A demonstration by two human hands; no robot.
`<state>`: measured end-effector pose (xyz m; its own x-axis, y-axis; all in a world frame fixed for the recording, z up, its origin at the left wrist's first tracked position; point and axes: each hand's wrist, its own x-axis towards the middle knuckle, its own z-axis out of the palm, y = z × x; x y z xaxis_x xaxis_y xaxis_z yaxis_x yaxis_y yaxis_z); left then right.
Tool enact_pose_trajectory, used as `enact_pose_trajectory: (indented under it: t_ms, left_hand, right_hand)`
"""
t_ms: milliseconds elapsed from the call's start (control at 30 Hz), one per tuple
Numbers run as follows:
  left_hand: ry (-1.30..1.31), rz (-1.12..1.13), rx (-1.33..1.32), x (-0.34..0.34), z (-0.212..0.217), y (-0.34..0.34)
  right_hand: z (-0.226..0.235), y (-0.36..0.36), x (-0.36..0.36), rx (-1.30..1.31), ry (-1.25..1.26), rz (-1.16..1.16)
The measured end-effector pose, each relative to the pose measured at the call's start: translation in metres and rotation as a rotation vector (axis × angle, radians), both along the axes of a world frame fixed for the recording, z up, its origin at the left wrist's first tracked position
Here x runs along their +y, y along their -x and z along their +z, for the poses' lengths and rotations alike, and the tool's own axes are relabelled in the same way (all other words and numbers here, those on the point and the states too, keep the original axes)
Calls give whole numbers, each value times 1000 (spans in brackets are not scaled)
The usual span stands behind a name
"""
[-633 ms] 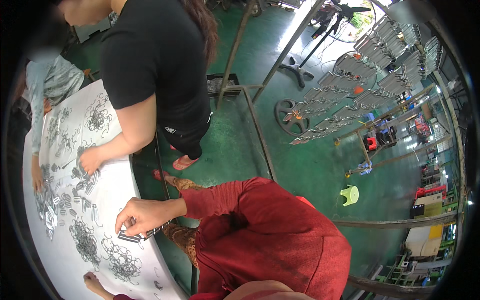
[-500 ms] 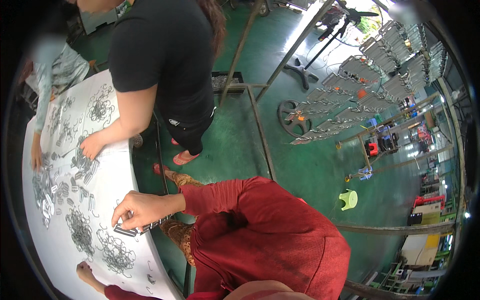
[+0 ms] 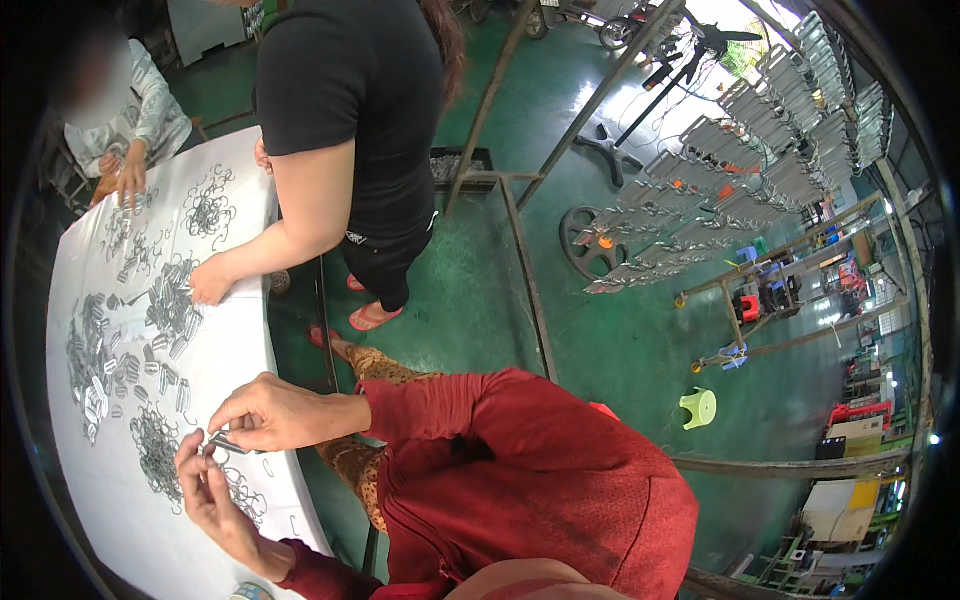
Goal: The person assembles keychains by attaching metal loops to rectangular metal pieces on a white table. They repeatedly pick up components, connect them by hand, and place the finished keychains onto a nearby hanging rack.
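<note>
The right hand (image 3: pixel 285 415) pinches a small striped piece (image 3: pixel 232 443) between thumb and fingertips, just in front of its own knuckles and over the near part of the white worktop (image 3: pixel 232 350). The left hand (image 3: pixel 222 510) is raised close beside it, its thumb and fingers bent toward the right hand's fingertips; whether they grip anything small, or touch the piece, I cannot tell. The step in hand seems to be fine two-handed work on that one piece. As I judge it, the next move calls for a firm right pinch while the left fingertips line up with the piece's edge, with little force and no jerk. A heap of dark hooks (image 3: pixel 155 450) lies just ahead of the left hand's fingertips, and a second heap (image 3: pixel 245 497) is partly hidden behind that hand. Farther out from the right hand are loose striped pieces (image 3: pixel 125 370), and past them a thicker pile (image 3: pixel 172 300), where the hand (image 3: pixel 212 279) of a co-worker in a black top rests at its edge. Well beyond, another co-worker's hand (image 3: pixel 132 178) is over small parts at the worktop's far end.
</note>
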<state>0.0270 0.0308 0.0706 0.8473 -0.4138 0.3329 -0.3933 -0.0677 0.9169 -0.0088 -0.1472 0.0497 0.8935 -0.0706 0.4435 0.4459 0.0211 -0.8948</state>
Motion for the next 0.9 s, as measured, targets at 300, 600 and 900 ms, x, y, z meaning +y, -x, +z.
enact_pose_trajectory:
  t_ms: [300, 600, 900]
  left_hand:
    - [7, 188, -134, -57, 38, 13]
    - [289, -236, -267, -137, 148, 37]
    - [117, -639, -98, -162, 104, 41]
  right_hand:
    - [31, 13, -19, -140, 112, -137]
    - [136, 46, -90, -804, 313, -578]
    - [220, 183, -166, -565, 323, -892]
